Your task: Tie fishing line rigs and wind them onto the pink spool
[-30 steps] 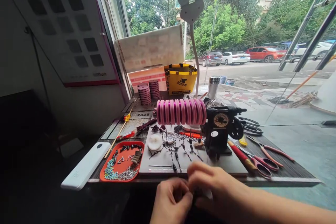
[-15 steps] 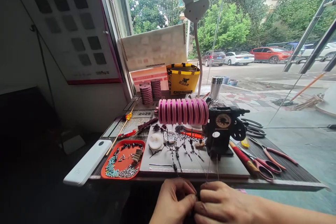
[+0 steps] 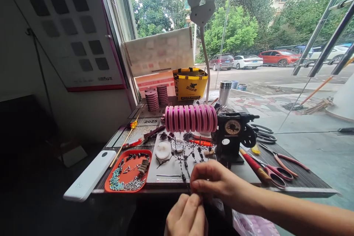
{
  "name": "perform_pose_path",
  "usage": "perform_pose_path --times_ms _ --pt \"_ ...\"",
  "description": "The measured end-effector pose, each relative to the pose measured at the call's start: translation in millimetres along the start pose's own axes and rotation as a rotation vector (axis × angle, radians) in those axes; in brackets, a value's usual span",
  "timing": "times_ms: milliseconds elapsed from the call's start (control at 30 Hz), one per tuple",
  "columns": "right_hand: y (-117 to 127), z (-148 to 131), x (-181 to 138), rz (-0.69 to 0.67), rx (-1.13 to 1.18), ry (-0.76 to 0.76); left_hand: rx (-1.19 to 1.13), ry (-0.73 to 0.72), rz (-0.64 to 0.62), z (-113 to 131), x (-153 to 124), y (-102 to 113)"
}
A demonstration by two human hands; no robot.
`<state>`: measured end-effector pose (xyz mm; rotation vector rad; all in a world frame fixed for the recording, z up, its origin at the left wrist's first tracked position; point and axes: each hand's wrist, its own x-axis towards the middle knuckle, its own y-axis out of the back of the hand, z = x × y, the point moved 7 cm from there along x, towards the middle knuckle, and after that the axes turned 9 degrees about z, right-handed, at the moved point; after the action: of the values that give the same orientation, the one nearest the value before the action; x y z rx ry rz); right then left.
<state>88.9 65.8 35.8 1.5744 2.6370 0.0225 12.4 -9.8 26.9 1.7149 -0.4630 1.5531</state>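
Note:
My left hand [image 3: 186,214] is closed in front of the table's edge, its fingertips pressed together. Just above it my right hand [image 3: 210,179] is pinched, thumb against the curled fingers, its fingertips near the left hand's. What either of them grips is too small or hidden to make out. Behind them, a black winding machine [image 3: 231,132] carries a row of pink foam spools [image 3: 190,118]. Short dark strands with beads and small fittings [image 3: 184,166] lie on a pale board [image 3: 168,169] under the spools, close to my right hand.
An orange tray [image 3: 129,171] with small metal and teal pieces and a white power bank [image 3: 90,177] are on the left. Scissors [image 3: 278,179] and pliers [image 3: 287,162] lie right. A yellow bag [image 3: 190,84], stacked spools [image 3: 152,100] and a metal-lidded cup [image 3: 224,92] stand behind.
My right hand has risen and moved left over the board's front edge. My left hand has dropped slightly and turned, its back now up. The view has shifted a little.

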Motion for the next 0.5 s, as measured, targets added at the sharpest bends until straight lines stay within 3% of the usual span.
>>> perform_pose_path --times_ms 33,67,133,200,267,367,433,500 --pt "2 -4 -3 0.021 -0.083 0.064 -0.062 0.082 -0.065 -7 4 -3" --pt "4 -10 -8 0.033 -0.202 0.168 -0.173 0.283 -0.155 -21 6 -8" --pt "-1 -23 -24 -0.012 -0.536 0.486 -0.488 0.867 -0.364 -45 -8 -24" --pt "-14 -22 -44 -0.130 -0.866 0.799 -0.793 1.466 -0.532 -45 -35 -39" --pt "-21 -11 -56 -0.199 -1.073 0.997 -0.970 1.861 -0.533 -38 -50 -45" --pt "-21 0 -62 -0.142 -1.157 1.172 -1.048 2.057 -0.478 -34 -57 -51" --pt "-23 2 -63 -0.137 -1.150 1.227 -1.050 2.071 -0.500 -33 -60 -53" --pt "-24 0 -63 -0.156 -1.102 1.190 -1.007 1.962 -0.539 -37 -60 -54"
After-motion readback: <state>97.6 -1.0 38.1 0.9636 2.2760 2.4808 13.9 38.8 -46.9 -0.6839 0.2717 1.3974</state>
